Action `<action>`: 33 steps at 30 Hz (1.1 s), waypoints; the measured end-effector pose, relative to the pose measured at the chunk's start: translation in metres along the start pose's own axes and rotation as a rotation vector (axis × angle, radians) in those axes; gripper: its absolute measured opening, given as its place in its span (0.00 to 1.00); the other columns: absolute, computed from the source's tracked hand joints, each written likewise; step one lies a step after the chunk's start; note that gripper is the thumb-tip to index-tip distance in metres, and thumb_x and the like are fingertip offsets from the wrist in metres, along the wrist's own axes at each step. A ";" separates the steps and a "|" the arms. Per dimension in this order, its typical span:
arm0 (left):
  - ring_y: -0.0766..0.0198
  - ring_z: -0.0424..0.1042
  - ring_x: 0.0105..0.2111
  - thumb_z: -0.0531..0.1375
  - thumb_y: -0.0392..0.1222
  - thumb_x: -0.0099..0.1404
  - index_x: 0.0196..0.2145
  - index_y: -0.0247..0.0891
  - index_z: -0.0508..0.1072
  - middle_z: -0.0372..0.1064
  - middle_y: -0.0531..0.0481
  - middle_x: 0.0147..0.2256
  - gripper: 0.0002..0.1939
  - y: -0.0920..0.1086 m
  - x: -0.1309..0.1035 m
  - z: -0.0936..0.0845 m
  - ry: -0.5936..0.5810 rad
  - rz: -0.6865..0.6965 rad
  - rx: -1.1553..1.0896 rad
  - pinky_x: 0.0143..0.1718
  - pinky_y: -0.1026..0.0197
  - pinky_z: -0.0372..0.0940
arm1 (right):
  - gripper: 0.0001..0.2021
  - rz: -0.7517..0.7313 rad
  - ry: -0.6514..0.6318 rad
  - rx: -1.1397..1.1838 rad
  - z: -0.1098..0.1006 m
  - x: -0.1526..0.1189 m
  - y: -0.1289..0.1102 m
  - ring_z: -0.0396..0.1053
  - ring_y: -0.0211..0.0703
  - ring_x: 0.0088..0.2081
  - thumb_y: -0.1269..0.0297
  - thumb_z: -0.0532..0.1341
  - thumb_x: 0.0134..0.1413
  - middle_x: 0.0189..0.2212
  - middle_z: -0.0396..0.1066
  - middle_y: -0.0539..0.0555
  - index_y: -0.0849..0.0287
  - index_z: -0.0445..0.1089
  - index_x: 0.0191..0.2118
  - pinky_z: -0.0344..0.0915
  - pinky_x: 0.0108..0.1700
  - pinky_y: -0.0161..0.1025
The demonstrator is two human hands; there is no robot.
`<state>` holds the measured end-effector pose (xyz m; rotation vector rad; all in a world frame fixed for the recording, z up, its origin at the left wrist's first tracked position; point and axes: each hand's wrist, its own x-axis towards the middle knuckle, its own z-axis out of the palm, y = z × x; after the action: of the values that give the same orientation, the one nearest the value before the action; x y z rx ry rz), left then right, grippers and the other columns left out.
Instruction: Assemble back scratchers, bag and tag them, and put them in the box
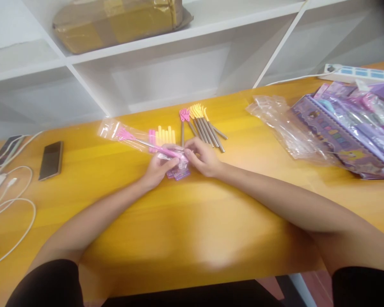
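A pink back scratcher (141, 142) with a metal shaft lies inside a clear plastic bag (107, 127), its claw end pointing to the left. My left hand (160, 169) is closed around the handle end, thumb on top. My right hand (205, 157) pinches the bag's end beside the handle tip. Just behind my hands stand short yellow handles (166, 135) and pink handles (152, 140) in a row. Next to them lie several metal rods with yellow claw heads (198, 111) and pink claw heads (184, 114). Small purple cards (181, 174) show under my fingers.
On the right sits a purple printed box (333, 132) full of wrapped items, with empty clear bags (284, 128) beside it. A power strip (358, 73) lies behind. To the left are a phone (51, 160) and white cables (28, 213). White shelving (185, 32) holds a taped parcel (118, 25).
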<state>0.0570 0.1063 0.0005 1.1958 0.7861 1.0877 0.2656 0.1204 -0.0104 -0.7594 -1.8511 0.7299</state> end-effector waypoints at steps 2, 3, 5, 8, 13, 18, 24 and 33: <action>0.61 0.80 0.34 0.77 0.60 0.61 0.47 0.41 0.77 0.79 0.49 0.39 0.26 -0.002 0.001 0.000 0.000 -0.046 -0.049 0.33 0.60 0.76 | 0.10 0.011 0.002 0.010 0.001 -0.002 0.002 0.67 0.39 0.28 0.52 0.56 0.79 0.29 0.69 0.47 0.54 0.63 0.49 0.62 0.32 0.37; 0.61 0.80 0.32 0.76 0.60 0.62 0.46 0.40 0.76 0.79 0.49 0.37 0.26 -0.003 0.001 0.000 0.002 -0.064 -0.065 0.31 0.60 0.76 | 0.09 0.007 0.007 0.005 0.001 -0.002 0.003 0.66 0.39 0.27 0.53 0.56 0.79 0.29 0.68 0.47 0.54 0.62 0.49 0.61 0.31 0.37; 0.61 0.81 0.31 0.77 0.59 0.62 0.45 0.39 0.75 0.79 0.48 0.37 0.26 -0.003 0.003 0.000 0.009 -0.077 -0.081 0.31 0.60 0.78 | 0.09 -0.010 0.018 -0.025 0.001 -0.002 0.005 0.65 0.39 0.27 0.55 0.57 0.78 0.29 0.67 0.47 0.54 0.62 0.49 0.60 0.30 0.37; 0.61 0.82 0.33 0.78 0.55 0.60 0.46 0.37 0.75 0.80 0.48 0.39 0.27 -0.003 0.004 0.000 0.018 -0.081 -0.102 0.33 0.60 0.79 | 0.09 -0.049 0.052 -0.053 0.001 0.000 0.007 0.66 0.39 0.30 0.54 0.56 0.79 0.35 0.69 0.51 0.53 0.62 0.48 0.61 0.31 0.37; 0.61 0.82 0.32 0.78 0.54 0.62 0.49 0.38 0.76 0.81 0.48 0.39 0.26 -0.007 0.001 -0.001 -0.016 -0.105 -0.059 0.31 0.61 0.78 | 0.08 -0.108 0.105 -0.067 0.002 0.003 0.008 0.67 0.40 0.33 0.56 0.55 0.80 0.39 0.69 0.53 0.53 0.60 0.47 0.63 0.33 0.38; 0.58 0.83 0.31 0.77 0.59 0.60 0.46 0.36 0.79 0.83 0.46 0.37 0.27 -0.010 -0.001 -0.002 -0.003 -0.136 -0.031 0.32 0.58 0.78 | 0.06 -0.091 0.113 -0.061 0.004 0.000 0.012 0.66 0.38 0.30 0.59 0.56 0.79 0.38 0.68 0.51 0.53 0.59 0.47 0.62 0.32 0.37; 0.58 0.83 0.35 0.82 0.50 0.51 0.45 0.36 0.81 0.84 0.44 0.39 0.28 -0.009 0.000 0.002 -0.041 -0.023 0.102 0.39 0.57 0.79 | 0.07 -0.099 0.122 -0.033 0.008 -0.003 0.014 0.67 0.37 0.32 0.59 0.57 0.79 0.37 0.66 0.50 0.52 0.56 0.48 0.65 0.33 0.36; 0.62 0.80 0.30 0.79 0.52 0.57 0.41 0.35 0.78 0.81 0.47 0.32 0.24 -0.004 -0.003 0.007 -0.031 -0.051 0.113 0.35 0.60 0.76 | 0.05 -0.140 0.218 -0.131 0.009 -0.003 0.010 0.66 0.36 0.29 0.65 0.56 0.78 0.34 0.64 0.48 0.53 0.60 0.53 0.66 0.31 0.35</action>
<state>0.0637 0.1009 -0.0024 1.2780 0.8591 0.9917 0.2602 0.1232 -0.0224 -0.7527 -1.7446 0.4220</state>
